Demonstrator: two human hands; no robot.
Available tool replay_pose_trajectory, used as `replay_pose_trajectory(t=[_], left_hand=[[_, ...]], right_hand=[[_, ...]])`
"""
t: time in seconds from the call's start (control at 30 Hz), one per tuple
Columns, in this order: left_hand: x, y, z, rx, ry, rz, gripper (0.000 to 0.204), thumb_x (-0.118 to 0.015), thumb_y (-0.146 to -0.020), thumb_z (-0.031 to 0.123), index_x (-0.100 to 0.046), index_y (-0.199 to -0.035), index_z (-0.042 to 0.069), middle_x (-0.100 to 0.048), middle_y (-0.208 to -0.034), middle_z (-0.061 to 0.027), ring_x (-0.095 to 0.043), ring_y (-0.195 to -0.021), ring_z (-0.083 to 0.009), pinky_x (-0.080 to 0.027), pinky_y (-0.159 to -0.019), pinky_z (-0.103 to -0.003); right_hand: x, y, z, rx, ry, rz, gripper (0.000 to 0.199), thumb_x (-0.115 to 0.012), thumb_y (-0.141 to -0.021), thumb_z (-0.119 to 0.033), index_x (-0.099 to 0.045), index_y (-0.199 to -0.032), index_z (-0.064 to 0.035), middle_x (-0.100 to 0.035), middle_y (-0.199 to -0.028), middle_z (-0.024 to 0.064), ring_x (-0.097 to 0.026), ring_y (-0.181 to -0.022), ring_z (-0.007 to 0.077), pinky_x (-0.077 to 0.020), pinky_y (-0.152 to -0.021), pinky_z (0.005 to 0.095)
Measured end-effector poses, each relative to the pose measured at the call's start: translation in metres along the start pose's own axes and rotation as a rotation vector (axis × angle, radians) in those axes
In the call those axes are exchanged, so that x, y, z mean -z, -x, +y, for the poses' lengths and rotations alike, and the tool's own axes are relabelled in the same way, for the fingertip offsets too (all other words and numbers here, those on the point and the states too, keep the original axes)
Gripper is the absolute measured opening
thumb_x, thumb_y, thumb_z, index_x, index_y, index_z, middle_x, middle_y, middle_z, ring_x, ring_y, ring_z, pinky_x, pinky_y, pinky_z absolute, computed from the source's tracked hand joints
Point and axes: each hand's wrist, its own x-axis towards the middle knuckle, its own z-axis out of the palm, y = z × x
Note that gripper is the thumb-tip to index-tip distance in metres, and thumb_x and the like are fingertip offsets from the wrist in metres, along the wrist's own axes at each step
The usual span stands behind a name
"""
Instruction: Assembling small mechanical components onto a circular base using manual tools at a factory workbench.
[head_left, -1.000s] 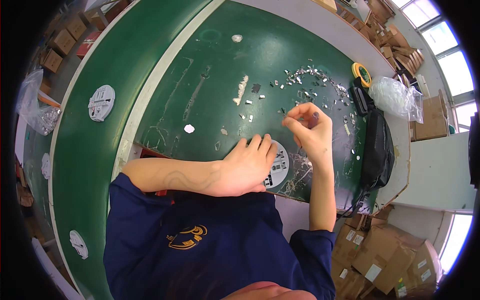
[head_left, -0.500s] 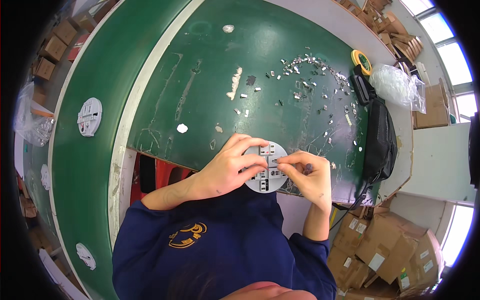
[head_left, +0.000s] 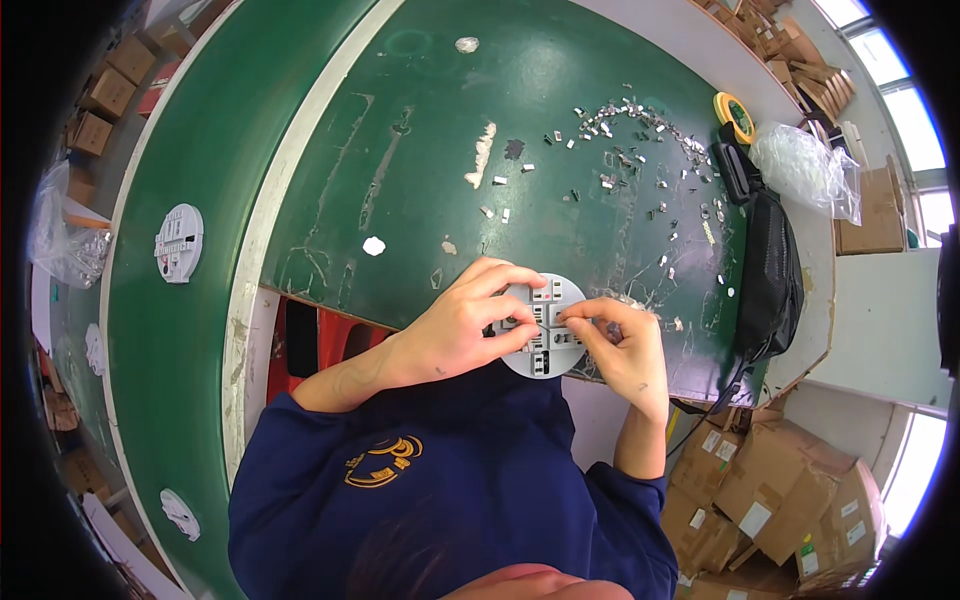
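A round, light grey plastic plate [head_left: 566, 364] with raised compartments and small fittings is held before my chest, at the near edge of the green bench. My left hand [head_left: 468, 318] holds its left side, with curled fingers and thumb reaching over the face. From the other side my right hand [head_left: 626, 352] comes in, thumb and forefinger pinched together at the middle of the plate. What lies between those fingertips is too small to make out. A dark purplish piece [head_left: 610, 329] shows among the curled fingers of my right hand.
Small metal and dark parts [head_left: 610, 183] lie scattered over the bench's right half. A black bag [head_left: 770, 285], a yellow tape roll [head_left: 735, 117] and clear plastic wrap [head_left: 800, 165] line the right edge. More grey plates, one here [head_left: 180, 243], sit on the green strip at left.
The plate and both hands sit slightly farther right and higher in the picture, as do the bench parts. My right fingers have shifted slightly on the plate. The upper-left plate appears a little lower.
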Motion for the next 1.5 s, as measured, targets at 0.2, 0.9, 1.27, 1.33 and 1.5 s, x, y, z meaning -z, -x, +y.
replay_pose_trajectory(t=[0.2, 0.9, 1.27, 1.33, 1.5], left_hand=[[-0.002, -0.004, 0.004, 0.023, -0.029, 0.011, 0.016, -0.076, -0.078, 0.004, -0.071, -0.093, 0.006, -0.059, -0.120, -0.0074, -0.052, -0.107, -0.0256, -0.049, -0.085, -0.035], [-0.003, -0.003, 0.003, -0.001, -0.018, 0.020, 0.016, -0.074, -0.079, 0.003, -0.070, -0.094, 0.005, -0.059, -0.119, -0.0075, -0.052, -0.105, -0.0256, -0.048, -0.083, -0.034], [-0.001, 0.002, 0.002, -0.120, -0.173, 0.113, 0.021, -0.075, -0.076, -0.002, -0.065, -0.094, 0.000, -0.061, -0.111, -0.0108, -0.060, -0.097, -0.0280, -0.052, -0.078, -0.035], [0.000, 0.002, 0.002, -0.133, -0.187, 0.102, 0.021, -0.075, -0.076, -0.002, -0.065, -0.094, -0.001, -0.061, -0.111, -0.0114, -0.060, -0.098, -0.0291, -0.053, -0.079, -0.036], [0.001, 0.001, 0.000, -0.136, -0.167, 0.089, 0.022, -0.075, -0.075, -0.002, -0.065, -0.094, 0.000, -0.061, -0.111, -0.0114, -0.060, -0.098, -0.0294, -0.053, -0.079, -0.036]], right_hand=[[0.004, -0.001, 0.002, 0.066, -0.044, -0.054, 0.009, -0.072, -0.084, -0.003, -0.072, -0.093, -0.0013, -0.070, -0.084, 0.0049, -0.053, -0.060, 0.0060, -0.0397, -0.052, 0.0226], [0.002, -0.006, -0.006, 0.121, 0.068, -0.104, 0.007, -0.071, -0.085, -0.003, -0.071, -0.092, -0.0008, -0.068, -0.085, 0.0064, -0.059, -0.062, 0.0134, -0.0454, -0.056, 0.0260], [-0.026, -0.004, 0.002, 0.444, 0.246, 0.073, 0.011, -0.071, -0.081, 0.003, -0.068, -0.091, -0.0007, -0.068, -0.086, 0.0093, -0.066, -0.067, 0.0222, -0.0512, -0.056, 0.0313], [-0.027, -0.003, 0.001, 0.449, 0.271, 0.072, 0.012, -0.070, -0.080, 0.003, -0.068, -0.092, -0.0006, -0.067, -0.086, 0.0100, -0.067, -0.068, 0.0243, -0.0525, -0.058, 0.0325], [-0.027, -0.001, -0.002, 0.498, 0.428, -0.007, 0.019, -0.069, -0.077, 0.005, -0.066, -0.095, -0.0012, -0.065, -0.088, 0.0107, -0.066, -0.068, 0.0272, -0.0526, -0.056, 0.0346]])
